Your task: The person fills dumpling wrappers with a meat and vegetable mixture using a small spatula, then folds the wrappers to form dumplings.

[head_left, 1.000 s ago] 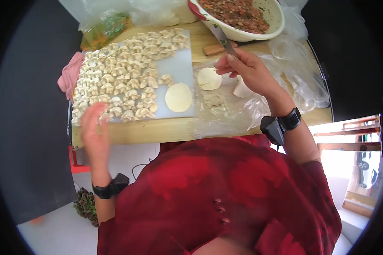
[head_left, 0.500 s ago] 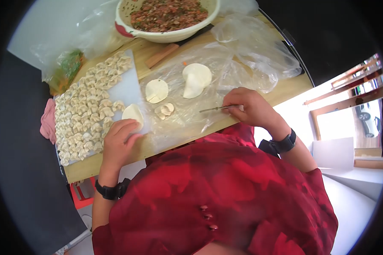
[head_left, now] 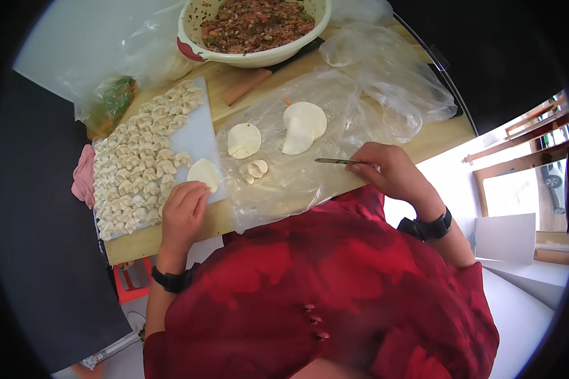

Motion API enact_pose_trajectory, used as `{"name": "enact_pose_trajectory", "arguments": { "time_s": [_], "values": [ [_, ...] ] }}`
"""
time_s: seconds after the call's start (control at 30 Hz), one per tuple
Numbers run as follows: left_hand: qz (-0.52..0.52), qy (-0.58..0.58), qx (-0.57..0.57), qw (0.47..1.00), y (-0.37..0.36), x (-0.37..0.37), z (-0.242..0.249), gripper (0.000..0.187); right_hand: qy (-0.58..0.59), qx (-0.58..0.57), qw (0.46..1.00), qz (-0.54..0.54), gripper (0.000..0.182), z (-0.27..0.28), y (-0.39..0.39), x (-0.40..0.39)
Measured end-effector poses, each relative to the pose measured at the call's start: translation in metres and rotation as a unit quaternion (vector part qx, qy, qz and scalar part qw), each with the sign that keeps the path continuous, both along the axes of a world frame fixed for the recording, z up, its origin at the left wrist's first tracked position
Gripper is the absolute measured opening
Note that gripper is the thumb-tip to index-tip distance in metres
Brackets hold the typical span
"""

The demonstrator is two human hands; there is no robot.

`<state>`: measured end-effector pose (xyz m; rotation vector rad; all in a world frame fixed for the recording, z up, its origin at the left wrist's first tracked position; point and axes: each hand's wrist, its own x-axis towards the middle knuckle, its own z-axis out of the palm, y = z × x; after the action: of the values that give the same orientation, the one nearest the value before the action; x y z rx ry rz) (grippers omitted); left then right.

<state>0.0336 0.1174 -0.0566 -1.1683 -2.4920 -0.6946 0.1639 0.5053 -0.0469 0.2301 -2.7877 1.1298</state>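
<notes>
Between the fingers and thumb of my left hand is the near edge of a round dumpling wrapper, spread flat at the right side of the white board. Rows of folded dumplings cover most of that board. My right hand is closed around a thin, flat metal utensil pointing left over the plastic sheet. Between the hands, small folded dough pieces lie on the sheet. Behind them are a short stack of wrappers and several larger overlapping wrappers.
A big white bowl of minced filling stands at the back. A knife's wooden handle sticks out before it. Crumpled plastic bags lie back right; a bag with greens and a pink cloth are at left.
The wrapper in my left hand has gone from tilted to lying flatter, facing up. The utensil in my right hand has turned slightly. The whole view has shifted a little.
</notes>
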Motion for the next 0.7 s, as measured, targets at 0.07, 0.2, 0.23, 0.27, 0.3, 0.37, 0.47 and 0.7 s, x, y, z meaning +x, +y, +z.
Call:
{"name": "enact_pose_trajectory", "arguments": {
  "time_s": [0.07,0.2,0.23,0.27,0.3,0.37,0.47,0.7],
  "values": [
    [0.007,-0.013,-0.006,1.0,0.0,-0.005,-0.004,0.012,-0.054,-0.035,0.998,-0.008,0.012,0.004,0.0,0.003],
    [0.057,-0.425,0.412,0.804,-0.002,-0.023,0.004,0.017,-0.121,-0.077,0.99,0.015,0.015,0.007,-0.004,0.0],
    [0.041,-0.516,0.494,0.698,0.002,-0.027,0.016,0.022,-0.15,-0.131,0.98,0.017,0.016,0.003,-0.007,-0.002],
    [0.03,-0.532,0.505,0.68,0.012,-0.028,0.029,0.029,-0.179,-0.184,0.966,0.018,0.018,0.001,-0.01,-0.004],
    [0.031,-0.532,0.507,0.678,0.021,-0.029,0.038,0.029,-0.181,-0.182,0.966,0.019,0.018,0.004,-0.013,-0.006],
    [0.002,-0.585,0.532,0.613,0.037,-0.035,0.051,0.033,-0.271,-0.209,0.939,0.026,0.019,0.015,-0.016,-0.01],
    [-0.016,-0.638,0.547,0.543,0.058,-0.05,0.057,0.032,-0.231,-0.154,0.957,0.079,0.02,0.035,-0.004,-0.013],
    [-0.018,-0.693,0.449,0.564,0.121,-0.06,0.049,0.027,0.023,0.091,0.996,0.007,0.018,0.126,0.034,-0.079]
  ]
}}
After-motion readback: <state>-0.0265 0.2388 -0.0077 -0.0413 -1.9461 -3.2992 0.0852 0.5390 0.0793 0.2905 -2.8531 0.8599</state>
